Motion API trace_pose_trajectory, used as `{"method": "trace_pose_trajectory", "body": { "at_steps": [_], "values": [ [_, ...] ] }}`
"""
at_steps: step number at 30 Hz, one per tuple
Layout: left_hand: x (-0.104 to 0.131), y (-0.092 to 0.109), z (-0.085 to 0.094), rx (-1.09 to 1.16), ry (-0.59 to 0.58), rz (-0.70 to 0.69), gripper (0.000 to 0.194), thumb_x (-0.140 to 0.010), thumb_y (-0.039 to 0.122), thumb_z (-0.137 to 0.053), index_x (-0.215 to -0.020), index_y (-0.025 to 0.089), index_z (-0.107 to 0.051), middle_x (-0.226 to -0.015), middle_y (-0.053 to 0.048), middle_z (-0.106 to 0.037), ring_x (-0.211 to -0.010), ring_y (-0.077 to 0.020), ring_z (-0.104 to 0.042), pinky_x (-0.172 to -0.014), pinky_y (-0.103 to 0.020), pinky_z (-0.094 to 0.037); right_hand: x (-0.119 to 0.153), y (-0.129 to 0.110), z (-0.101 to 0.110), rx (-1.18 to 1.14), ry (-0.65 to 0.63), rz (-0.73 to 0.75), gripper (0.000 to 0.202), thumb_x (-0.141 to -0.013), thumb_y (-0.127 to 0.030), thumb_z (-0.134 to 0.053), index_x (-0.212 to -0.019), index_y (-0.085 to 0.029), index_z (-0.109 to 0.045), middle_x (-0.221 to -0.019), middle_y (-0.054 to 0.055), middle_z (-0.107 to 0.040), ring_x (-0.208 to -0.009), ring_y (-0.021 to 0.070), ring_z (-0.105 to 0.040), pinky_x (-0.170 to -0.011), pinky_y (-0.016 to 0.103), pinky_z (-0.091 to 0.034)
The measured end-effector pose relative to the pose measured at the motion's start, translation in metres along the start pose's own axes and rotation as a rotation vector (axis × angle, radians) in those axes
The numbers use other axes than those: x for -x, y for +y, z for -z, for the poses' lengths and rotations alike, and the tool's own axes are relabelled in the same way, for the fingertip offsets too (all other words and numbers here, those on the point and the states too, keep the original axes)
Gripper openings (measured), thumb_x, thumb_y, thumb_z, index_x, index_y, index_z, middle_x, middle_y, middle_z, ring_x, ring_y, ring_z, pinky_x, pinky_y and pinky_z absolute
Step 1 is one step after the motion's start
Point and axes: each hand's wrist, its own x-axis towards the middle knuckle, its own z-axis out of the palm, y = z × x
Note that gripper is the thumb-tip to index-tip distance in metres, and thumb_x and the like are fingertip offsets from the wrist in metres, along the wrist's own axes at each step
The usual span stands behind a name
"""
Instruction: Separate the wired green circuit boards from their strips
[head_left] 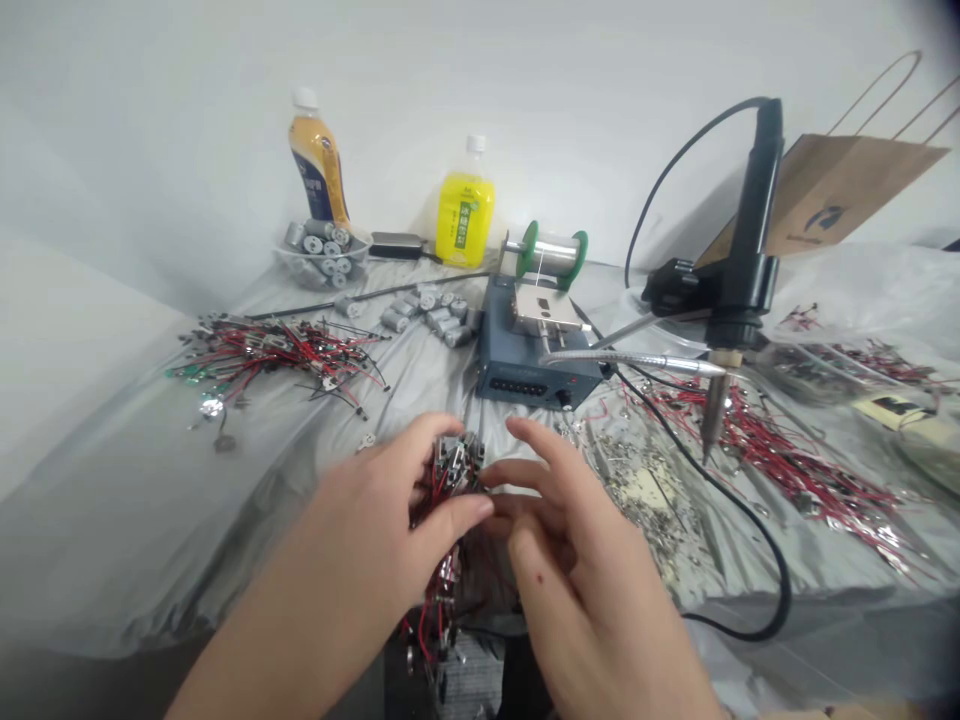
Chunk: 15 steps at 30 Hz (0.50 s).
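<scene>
My left hand curls around a bundle of small metal-ended switches with red and black wires. Its thumb lies across the near side, and the wires trail below the hand over the table's front edge. Close on the right is my right hand, with its fingers curved and apart, the fingertips beside the bundle and the left thumb. I see nothing held in it, though the inside of the palm is partly hidden. Just beyond the hands stands a blue soldering station carrying a solder spool.
A soldering iron hangs tip-down in a holder, its black cable looping at right. Red-wired parts, small metal pieces and another wire pile lie around. Motors, a tub, two bottles and a paper bag stand behind.
</scene>
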Motion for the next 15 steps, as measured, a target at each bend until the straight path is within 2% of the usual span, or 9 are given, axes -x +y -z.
{"method": "trace_pose_trajectory", "body": {
  "at_steps": [3, 5, 7, 10, 13, 15],
  "values": [
    [0.0026, 0.0024, -0.0025, -0.047, -0.02, 0.002, 0.045, -0.094, 0.041, -0.067, -0.138, 0.034, -0.064, -0.128, -0.006, -0.08, -0.106, -0.0347, -0.078, -0.092, -0.056, -0.063, -0.0009, 0.0007, 0.0021, 0.135, 0.002, -0.017, 0.041, -0.099, -0.016, -0.044, -0.136, -0.023, -0.062, -0.111, 0.01, -0.085, -0.091, 0.0232, -0.085, -0.073, 0.033, -0.068],
    [0.0043, 0.0053, -0.0044, -0.094, -0.017, -0.022, 0.046, -0.094, 0.038, -0.065, -0.14, 0.033, -0.063, -0.135, -0.007, -0.078, -0.117, -0.0371, -0.075, -0.1, -0.061, -0.059, -0.001, -0.0009, 0.0011, 0.13, -0.035, -0.013, 0.042, -0.098, -0.013, -0.042, -0.134, -0.023, -0.062, -0.108, 0.008, -0.086, -0.09, 0.023, -0.085, -0.075, 0.033, -0.069],
    [0.0056, 0.0073, -0.0056, -0.137, -0.017, -0.057, 0.049, -0.094, 0.032, -0.062, -0.143, 0.033, -0.062, -0.144, -0.008, -0.074, -0.127, -0.038, -0.071, -0.105, -0.064, -0.057, -0.0012, -0.0039, -0.001, 0.034, -0.076, 0.023, 0.049, -0.097, -0.01, -0.041, -0.141, -0.025, -0.059, -0.114, 0.007, -0.086, -0.095, 0.0199, -0.086, -0.08, 0.03, -0.07],
    [0.0062, 0.007, -0.0063, -0.187, -0.024, -0.083, 0.052, -0.092, 0.023, -0.058, -0.143, 0.032, -0.063, -0.153, -0.01, -0.069, -0.133, -0.0392, -0.068, -0.105, -0.064, -0.058, -0.002, -0.0072, -0.0038, -0.122, -0.117, 0.078, 0.06, -0.097, -0.007, -0.041, -0.153, -0.025, -0.05, -0.123, 0.008, -0.085, -0.109, 0.0171, -0.084, -0.09, 0.025, -0.069],
    [0.0057, 0.0051, -0.007, -0.222, 0.005, -0.095, 0.057, -0.093, 0.019, -0.058, -0.149, 0.031, -0.06, -0.152, -0.012, -0.069, -0.131, -0.0395, -0.07, -0.102, -0.063, -0.059, -0.0019, -0.0063, -0.0044, -0.18, -0.101, 0.082, 0.063, -0.099, -0.008, -0.043, -0.16, -0.024, -0.043, -0.131, 0.01, -0.082, -0.118, 0.0182, -0.082, -0.096, 0.025, -0.069],
    [0.005, 0.0052, -0.0076, -0.239, 0.025, -0.104, 0.058, -0.093, 0.016, -0.056, -0.15, 0.029, -0.058, -0.145, -0.013, -0.072, -0.127, -0.0384, -0.072, -0.1, -0.061, -0.06, -0.001, -0.0048, -0.0026, -0.154, -0.05, 0.083, 0.062, -0.1, -0.009, -0.044, -0.16, -0.027, -0.044, -0.132, 0.009, -0.081, -0.117, 0.0177, -0.082, -0.096, 0.025, -0.069]
  ]
}}
